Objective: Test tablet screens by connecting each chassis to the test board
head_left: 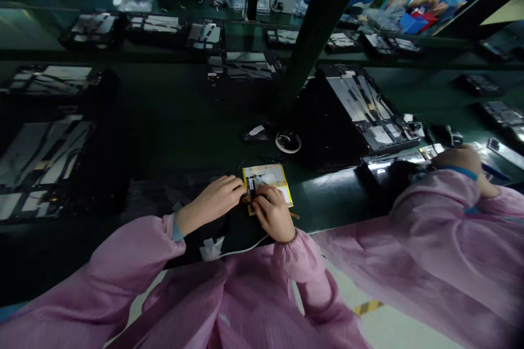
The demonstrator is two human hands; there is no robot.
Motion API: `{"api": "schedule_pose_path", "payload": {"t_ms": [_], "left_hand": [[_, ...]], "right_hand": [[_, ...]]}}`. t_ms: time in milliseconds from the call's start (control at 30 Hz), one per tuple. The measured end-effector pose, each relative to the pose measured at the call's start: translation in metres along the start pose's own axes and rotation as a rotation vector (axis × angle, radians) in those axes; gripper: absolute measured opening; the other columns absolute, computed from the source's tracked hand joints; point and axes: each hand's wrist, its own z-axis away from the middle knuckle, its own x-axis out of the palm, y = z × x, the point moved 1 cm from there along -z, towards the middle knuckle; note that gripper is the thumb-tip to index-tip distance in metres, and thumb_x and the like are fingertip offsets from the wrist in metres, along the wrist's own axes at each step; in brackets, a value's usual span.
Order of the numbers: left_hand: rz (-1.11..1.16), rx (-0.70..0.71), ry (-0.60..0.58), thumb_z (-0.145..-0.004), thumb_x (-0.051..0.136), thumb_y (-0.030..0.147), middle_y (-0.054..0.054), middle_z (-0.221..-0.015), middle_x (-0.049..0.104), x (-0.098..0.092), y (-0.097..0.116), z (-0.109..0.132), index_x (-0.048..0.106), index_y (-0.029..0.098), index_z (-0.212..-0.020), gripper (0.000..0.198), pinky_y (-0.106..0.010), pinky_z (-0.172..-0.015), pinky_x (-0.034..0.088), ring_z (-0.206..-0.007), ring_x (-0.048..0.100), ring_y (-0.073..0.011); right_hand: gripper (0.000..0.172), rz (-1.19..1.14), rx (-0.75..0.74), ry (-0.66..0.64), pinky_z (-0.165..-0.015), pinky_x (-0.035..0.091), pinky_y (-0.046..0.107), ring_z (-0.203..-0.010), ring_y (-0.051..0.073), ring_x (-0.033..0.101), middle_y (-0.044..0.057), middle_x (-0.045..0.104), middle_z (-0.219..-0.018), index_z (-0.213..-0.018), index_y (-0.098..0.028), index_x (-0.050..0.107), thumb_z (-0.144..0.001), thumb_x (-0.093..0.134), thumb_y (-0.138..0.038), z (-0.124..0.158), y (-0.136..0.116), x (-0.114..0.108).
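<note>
At the table's near side my left hand (223, 193) and my right hand (275, 212) are close together, fingers bent in a pinch. Between them is a small black part (251, 185) with a white label. Both sets of fingertips meet at its lower end; the exact grip is partly hidden behind them. Beneath it lies a flat, pale, yellow-edged piece (278, 173) that looks like a battery pack. My right hand overlaps its lower part. Just beyond are a round roll with a white rim (288, 142) and a dark object with a white label (256, 131).
Opened black device housings (364, 103) with pale panels stand right and left. More line the raised shelf. A dark slanted post (315, 27) rises ahead. At my right, a co-worker's hand (458, 159) works. A white cable (245, 250) runs along the front edge.
</note>
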Motion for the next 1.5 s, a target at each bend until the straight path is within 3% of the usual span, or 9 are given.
{"api": "schedule_pose_path", "payload": {"t_ms": [700, 1500], "left_hand": [[-0.010, -0.034, -0.004, -0.094, 0.038, 0.013, -0.009, -0.095, 0.059, 0.0020, 0.0031, -0.0003, 0.059, 0.014, -0.096, 0.022, -0.037, -0.080, 0.040, -0.089, 0.052, -0.0219], [0.044, -0.013, -0.005, -0.095, 0.040, 0.012, -0.008, -0.103, 0.060, 0.0002, 0.0014, 0.0028, 0.059, 0.012, -0.101, 0.020, -0.035, -0.089, 0.042, -0.096, 0.052, -0.0205]], "right_hand": [[0.022, 0.004, -0.006, -0.007, -0.089, 0.045, 0.041, -0.106, 0.025, 0.053, 0.010, 0.062, -0.105, -0.106, -0.021, 0.067, -0.092, 0.050, -0.021, 0.0000, 0.0041, 0.0015], [0.024, -0.019, -0.003, 0.004, -0.089, 0.044, 0.042, -0.105, 0.025, 0.052, 0.010, 0.062, -0.105, -0.108, -0.019, 0.067, -0.093, 0.047, -0.022, -0.0003, 0.0050, 0.0030]]}}
